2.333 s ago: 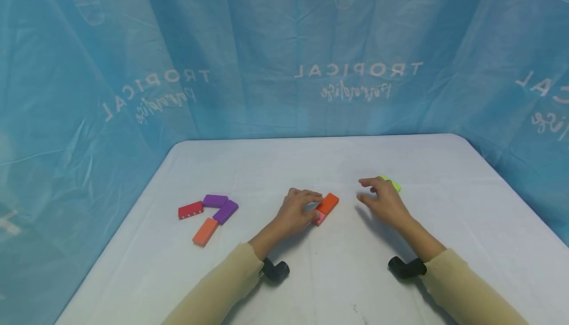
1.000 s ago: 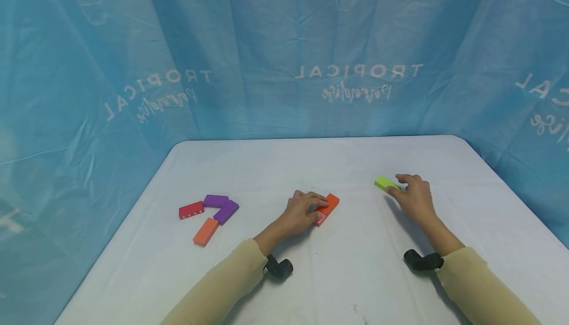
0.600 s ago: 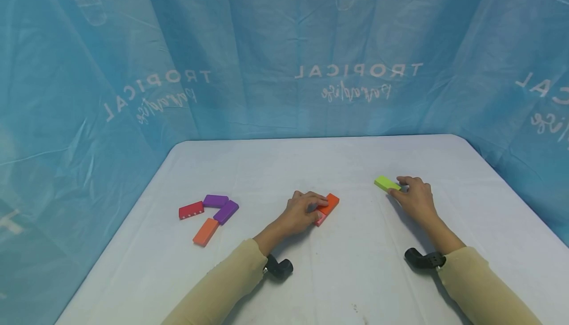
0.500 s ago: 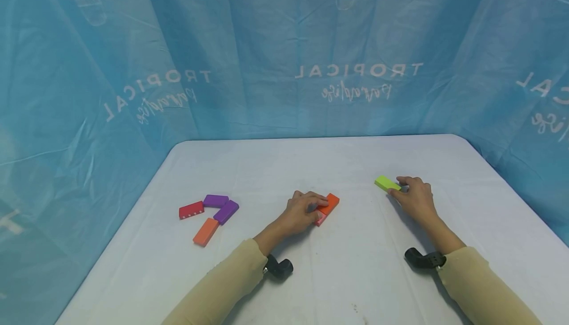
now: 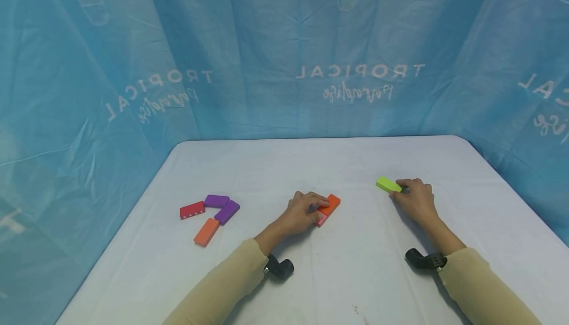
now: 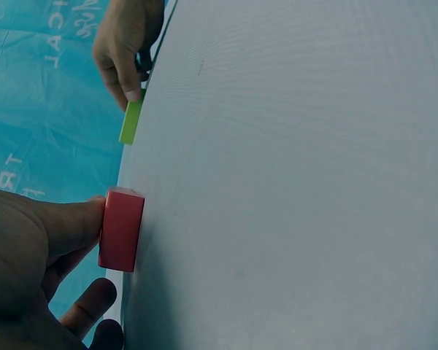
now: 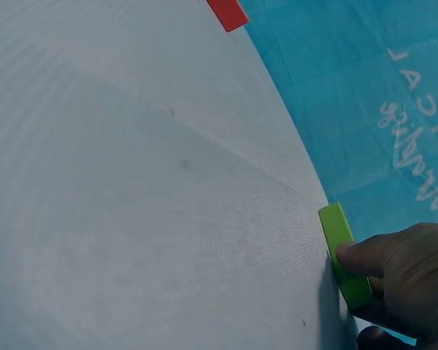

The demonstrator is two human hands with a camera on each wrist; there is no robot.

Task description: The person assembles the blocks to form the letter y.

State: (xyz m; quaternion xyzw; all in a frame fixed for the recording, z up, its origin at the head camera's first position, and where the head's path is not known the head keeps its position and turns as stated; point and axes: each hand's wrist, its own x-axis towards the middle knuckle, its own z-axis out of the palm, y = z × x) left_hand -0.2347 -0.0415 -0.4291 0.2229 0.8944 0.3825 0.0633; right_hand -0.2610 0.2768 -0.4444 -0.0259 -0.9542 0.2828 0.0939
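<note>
Near the middle of the table in the head view, my left hand [image 5: 302,214] has its fingertips over an orange domino-like block [image 5: 333,202] and its thumb against a pink one [image 5: 322,220]. These two blocks lie end to end in a slanted line. The left wrist view shows the pink block's near end close up, with thumb and index finger at it. Farther right, my right hand [image 5: 415,200] pinches the right end of a lime green block [image 5: 388,184] between thumb and fingers. In the right wrist view the thumb lies on its side face.
On the left lie a red block [image 5: 192,210] with white dots along its side, two purple blocks [image 5: 217,201], and another orange one [image 5: 206,232]. They form a bent row on the white-covered table [image 5: 275,162]. A blue printed curtain [image 5: 266,53] hangs behind the table.
My right hand has moved right, from the left side of the green block round to its right end, and now pinches it. My left fingers have slid slightly right over the orange block.
</note>
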